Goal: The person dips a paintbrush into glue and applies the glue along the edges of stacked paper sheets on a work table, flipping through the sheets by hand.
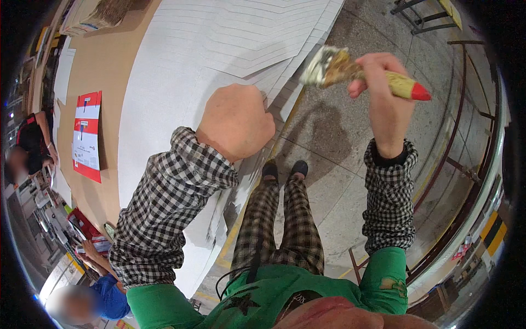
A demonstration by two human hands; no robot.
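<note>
My right hand (388, 112) is held out over the floor, off the right side of the table. Its fingers wrap around a paintbrush (404, 86) with a yellowish, red-tipped handle. The brush's bristles, smeared white, point left toward the sheets and are slightly blurred. Closed into a fist, my left hand (233, 120) rests at the right edge of a layered spread of white sheets (181, 60). Those sheets overlap in staggered rows, so many thin edges show. What the curled left fingers hold, if anything, is hidden under the hand.
A red and white printed sheet (87, 137) lies on the brown tabletop (112, 77) at the left. A cardboard stack (93, 16) stands at the far left. Two other people are along the left side. A metal-legged stool (427, 19) and metal rails (466, 170) stand at the right.
</note>
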